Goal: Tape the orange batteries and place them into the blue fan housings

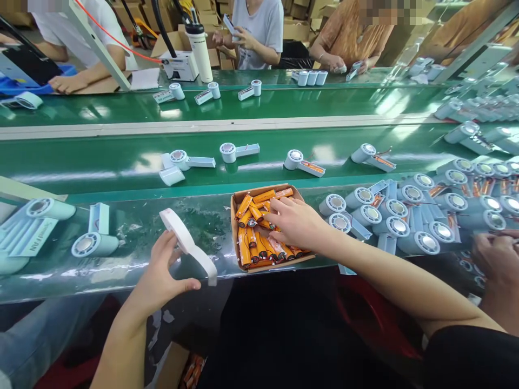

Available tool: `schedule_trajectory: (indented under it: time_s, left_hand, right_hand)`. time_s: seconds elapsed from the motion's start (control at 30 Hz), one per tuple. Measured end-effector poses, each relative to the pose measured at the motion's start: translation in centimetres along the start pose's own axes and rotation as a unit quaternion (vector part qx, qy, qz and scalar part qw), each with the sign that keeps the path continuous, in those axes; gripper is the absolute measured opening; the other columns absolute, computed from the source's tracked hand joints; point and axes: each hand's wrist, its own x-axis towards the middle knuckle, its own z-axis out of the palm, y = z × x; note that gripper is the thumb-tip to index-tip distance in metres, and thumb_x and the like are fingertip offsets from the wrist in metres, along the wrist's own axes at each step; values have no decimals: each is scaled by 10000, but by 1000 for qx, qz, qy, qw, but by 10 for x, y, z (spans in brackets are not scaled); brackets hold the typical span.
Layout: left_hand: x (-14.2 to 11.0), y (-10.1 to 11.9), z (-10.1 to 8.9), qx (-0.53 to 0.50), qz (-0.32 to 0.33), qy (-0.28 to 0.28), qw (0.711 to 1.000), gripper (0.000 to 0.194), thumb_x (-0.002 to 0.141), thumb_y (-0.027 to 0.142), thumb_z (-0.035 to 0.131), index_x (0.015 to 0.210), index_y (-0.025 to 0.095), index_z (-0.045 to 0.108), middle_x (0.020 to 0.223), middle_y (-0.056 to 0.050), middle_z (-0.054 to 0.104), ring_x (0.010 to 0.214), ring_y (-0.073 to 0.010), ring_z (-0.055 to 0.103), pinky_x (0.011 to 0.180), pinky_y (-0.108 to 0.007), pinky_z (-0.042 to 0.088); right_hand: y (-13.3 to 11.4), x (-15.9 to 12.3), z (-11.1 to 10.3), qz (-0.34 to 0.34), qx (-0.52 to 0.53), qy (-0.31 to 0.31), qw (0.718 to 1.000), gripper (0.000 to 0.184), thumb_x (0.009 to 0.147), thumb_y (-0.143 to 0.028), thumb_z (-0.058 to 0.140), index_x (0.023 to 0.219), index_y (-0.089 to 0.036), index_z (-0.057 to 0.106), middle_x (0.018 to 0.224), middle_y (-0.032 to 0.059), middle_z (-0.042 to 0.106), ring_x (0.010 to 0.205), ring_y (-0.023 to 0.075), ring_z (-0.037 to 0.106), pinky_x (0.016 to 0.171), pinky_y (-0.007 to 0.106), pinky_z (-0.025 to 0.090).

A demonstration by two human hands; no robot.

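My left hand (164, 275) holds a roll of white tape (180, 229) over the bench edge, fingers curled at the ring and thumb held out apart. A strip of the tape hangs down to the right of the roll. My right hand (298, 219) reaches into a small cardboard box (234, 216) from the right. Its fingers are bent and apart, touching the orange batteries (245, 246) with thin wires that fill the box. Whether a battery is between the fingertips is hard to see.
Light blue handheld fan bodies (393, 216) crowd the bench at right; a few more (95, 237) lie at left. Several fans (294, 159) sit on the green belt (133, 162) behind. Across it, people handle parts. Another person's hand (497, 259) is at far right.
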Motion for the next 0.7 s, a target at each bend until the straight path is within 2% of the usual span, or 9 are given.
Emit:
schedule_trajectory:
  time_s: [0.1,0.2,0.3,0.4,0.5,0.63,0.7]
  left_hand:
    - [-1,8,2,-66,-21,-24,997,994,767,677,822,1631,361,446,1775,-116,283,1635,-443,327,1191,-561,546]
    - [-2,19,4,-67,-12,-29,997,827,897,601,702,1643,374,427,1769,-96,308,1642,-422,319,1216,-569,520]
    - [-4,26,3,-46,14,-27,998,713,952,547,618,1627,379,461,1728,-89,390,1636,-415,336,1183,-561,560]
    - [-7,30,2,-34,31,-15,999,625,967,528,598,1572,380,541,1652,-86,501,1630,-404,351,1119,-528,620]
    - [-7,34,5,-29,32,-9,999,563,973,530,586,1510,363,607,1586,-84,574,1600,-388,409,1074,-496,653]
    - [-2,42,12,-33,32,3,999,521,978,527,575,1458,338,647,1550,-84,609,1592,-369,425,1046,-457,669]
    - [1,47,16,-36,43,2,998,499,979,517,580,1433,326,659,1535,-86,621,1603,-361,408,1034,-440,674]
  right_hand:
    - [-16,-1,2,39,-32,9,999,241,1066,-257,554,1123,-178,775,1165,172,708,1074,309,635,877,426,475]
    - [-23,5,-1,36,-33,5,999,334,1078,-160,455,1090,-158,789,1136,171,730,1084,306,640,854,423,464]
    - [-12,9,-11,22,16,-6,1000,238,1041,-257,604,1014,-176,826,1093,145,756,1122,310,644,897,406,480]
    - [9,4,-23,18,88,22,996,152,963,-297,716,961,-211,842,1030,99,760,1038,270,675,897,372,504]
    - [24,-6,-30,8,152,42,987,162,984,-310,701,947,-225,835,1028,72,769,980,240,705,888,357,524]
    - [28,-9,-35,-4,216,-12,976,184,992,-395,733,1032,-246,834,1051,48,807,996,238,735,856,343,527]
    - [25,0,-36,29,223,-16,974,261,1036,-452,665,1062,-253,831,1010,36,814,931,225,733,810,337,515]
